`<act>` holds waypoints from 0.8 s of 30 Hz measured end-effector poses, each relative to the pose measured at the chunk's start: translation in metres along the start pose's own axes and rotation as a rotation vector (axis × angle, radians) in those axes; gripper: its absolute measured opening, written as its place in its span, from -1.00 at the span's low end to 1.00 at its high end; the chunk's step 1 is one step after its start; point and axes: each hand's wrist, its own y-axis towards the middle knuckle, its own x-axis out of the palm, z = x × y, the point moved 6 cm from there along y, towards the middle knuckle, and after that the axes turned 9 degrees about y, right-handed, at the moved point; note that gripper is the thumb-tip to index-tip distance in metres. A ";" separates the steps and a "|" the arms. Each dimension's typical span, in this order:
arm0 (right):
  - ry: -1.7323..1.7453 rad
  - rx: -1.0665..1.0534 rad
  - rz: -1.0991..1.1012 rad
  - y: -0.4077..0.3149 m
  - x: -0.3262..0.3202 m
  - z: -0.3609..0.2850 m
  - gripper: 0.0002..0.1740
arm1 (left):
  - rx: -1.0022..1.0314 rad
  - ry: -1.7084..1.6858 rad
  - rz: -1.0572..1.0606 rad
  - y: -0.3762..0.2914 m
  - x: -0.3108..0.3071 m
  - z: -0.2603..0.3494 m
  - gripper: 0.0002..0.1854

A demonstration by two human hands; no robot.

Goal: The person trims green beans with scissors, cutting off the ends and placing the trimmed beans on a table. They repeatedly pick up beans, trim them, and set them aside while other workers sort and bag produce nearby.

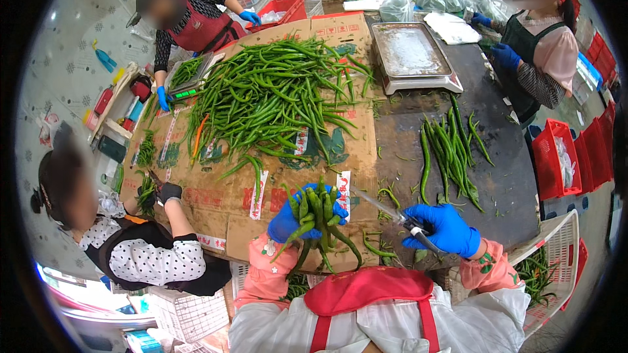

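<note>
A bunch of long green chili peppers (pixel 321 213) is gripped in my blue-gloved left hand (pixel 284 220), above the near edge of the cardboard-covered table. My right hand (pixel 446 228), gloved in blue too, holds scissors (pixel 417 233) by their dark handles. Their metal blades are blurred and point up and left, apart from the bunch. Just beyond my right hand, a loose row of green chili peppers (pixel 449 149) lies on the dark tabletop. Several cut bits and short peppers (pixel 378 247) are scattered between my hands. A large heap of green chili peppers (pixel 274 93) covers the middle of the cardboard (pixel 196 225).
A scale with a metal tray (pixel 412 51) stands at the back right. One person (pixel 196 24) works by a smaller scale (pixel 189 76); another (pixel 142 250) trims peppers at left. A third person (pixel 535 54) stands at right. A white basket (pixel 564 255) holding peppers is beside me.
</note>
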 end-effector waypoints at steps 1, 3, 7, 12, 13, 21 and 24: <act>-0.006 -0.012 -0.024 0.001 0.003 -0.002 -0.52 | 0.001 -0.029 -0.002 0.001 0.001 0.000 -0.10; -0.023 -0.036 -0.075 0.003 0.009 -0.006 -0.54 | 0.037 -0.071 0.079 0.000 0.006 0.001 -0.08; -0.011 -0.077 -0.064 0.007 0.015 -0.012 -0.57 | -0.052 0.096 0.140 -0.002 -0.013 -0.011 -0.03; -0.301 -0.188 0.100 0.012 0.018 -0.022 -0.53 | -0.052 0.277 0.252 0.002 -0.037 -0.024 -0.07; -0.404 -0.214 0.144 0.013 0.019 -0.024 -0.51 | -0.069 0.303 0.246 0.002 -0.043 -0.030 -0.08; -0.499 -0.219 0.177 0.039 0.029 -0.021 -0.53 | -0.136 0.366 0.223 0.006 -0.038 -0.026 -0.13; -0.353 -0.131 0.154 0.038 0.034 -0.004 -0.59 | -0.135 0.326 0.266 0.007 -0.034 -0.022 -0.11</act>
